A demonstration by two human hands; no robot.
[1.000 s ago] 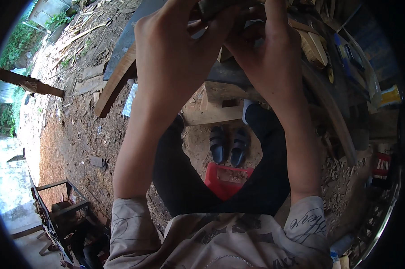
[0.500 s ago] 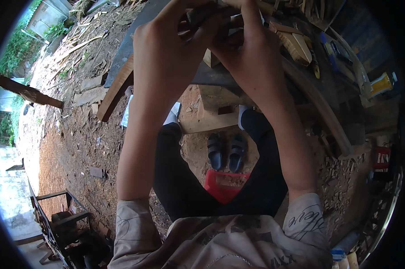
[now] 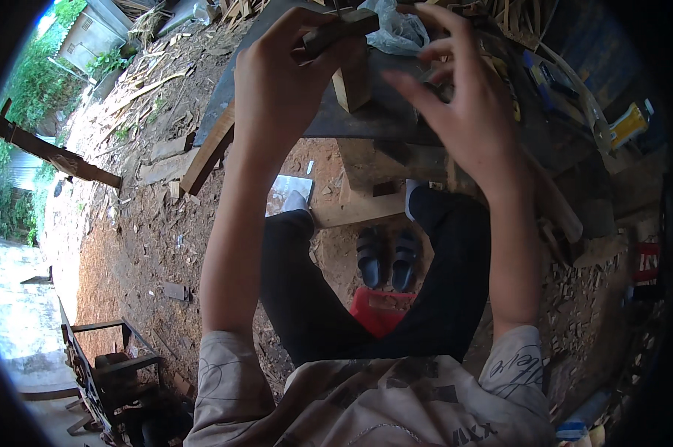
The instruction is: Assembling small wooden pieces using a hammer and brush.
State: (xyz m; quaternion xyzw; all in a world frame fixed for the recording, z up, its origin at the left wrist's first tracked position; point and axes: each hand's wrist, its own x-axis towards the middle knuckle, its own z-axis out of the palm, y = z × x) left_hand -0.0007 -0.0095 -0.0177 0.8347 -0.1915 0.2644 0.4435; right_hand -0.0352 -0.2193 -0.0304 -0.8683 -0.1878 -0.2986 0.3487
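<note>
My left hand (image 3: 280,89) grips a short dark bar, perhaps wood (image 3: 344,28), with a thin upright rod just behind it; the fingertips are partly hidden. Below the bar, a pale wooden block (image 3: 354,91) stands upright on the dark worktop (image 3: 239,78). My right hand (image 3: 467,112) is lifted to the right of the block, fingers apart and curved, holding nothing. A crumpled clear plastic bag (image 3: 392,22) lies behind the block, beside the right fingers.
Curved wooden pieces (image 3: 210,149) hang at the worktop's sides. Blue-cased tools (image 3: 545,78) and a yellow item (image 3: 627,123) sit at the right. Below are dark sandals (image 3: 403,261) and a red plastic stool (image 3: 374,313). A dark frame (image 3: 113,357) stands lower left on chip-strewn ground.
My right hand has pulled away rightward from the left hand and opened, uncovering the bag and more of the block. My left hand still grips the bar.
</note>
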